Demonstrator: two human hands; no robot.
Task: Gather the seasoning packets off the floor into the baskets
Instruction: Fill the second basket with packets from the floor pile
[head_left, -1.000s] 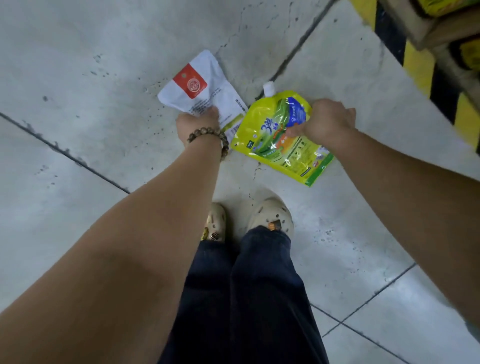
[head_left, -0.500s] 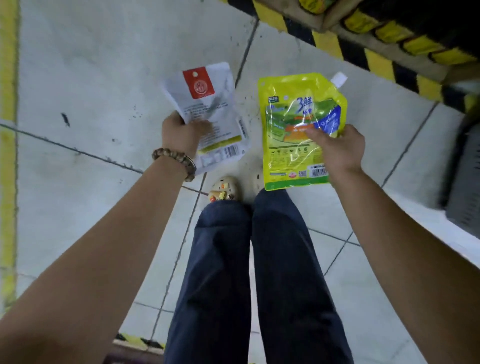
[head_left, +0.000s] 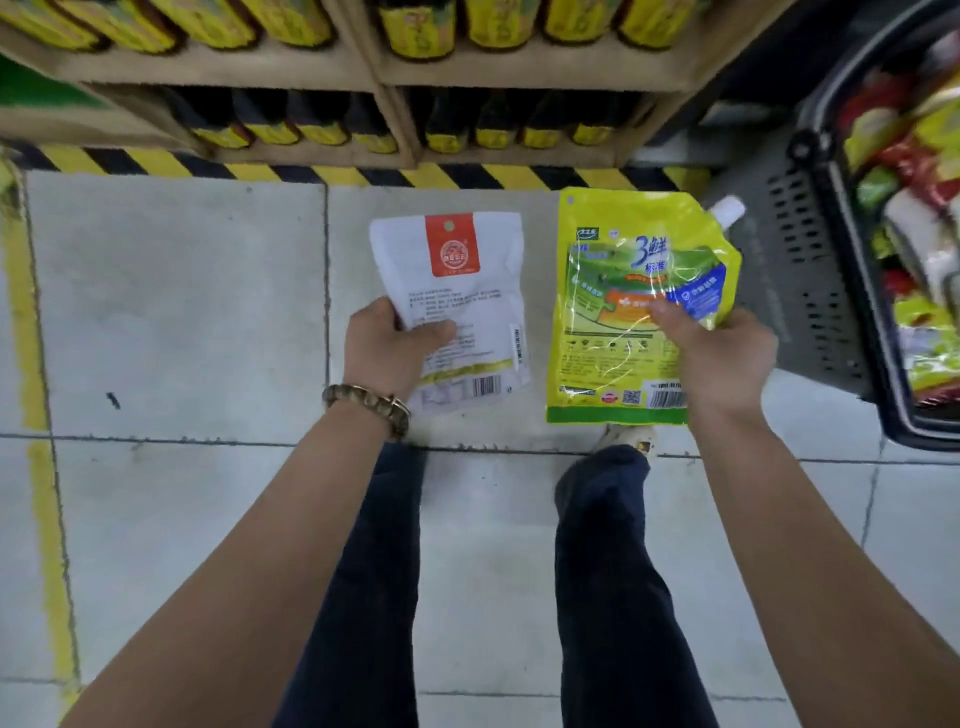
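The white packet (head_left: 457, 291), its lower left corner hidden by the gripping left hand (head_left: 384, 348), and the yellow spouted pouch (head_left: 623, 291), pinched by the right hand (head_left: 722, 358), are held above the floor (head_left: 176, 312). The basket (head_left: 831, 291) is cut off at the right, its contents blurred. Half a second ago only the basket's edge showed; now the shelf (head_left: 395, 78) shows too.

packet (head_left: 457, 291) left of pouch (head_left: 623, 291), basket (head_left: 810, 291) right

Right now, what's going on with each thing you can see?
white packet, off the floor, gripped by the left hand.
yellow spout pouch, off the floor, pinched by the right hand, spout at the top.
dark basket, on the right, holds many packets.
shelf bottles, standing in rows.
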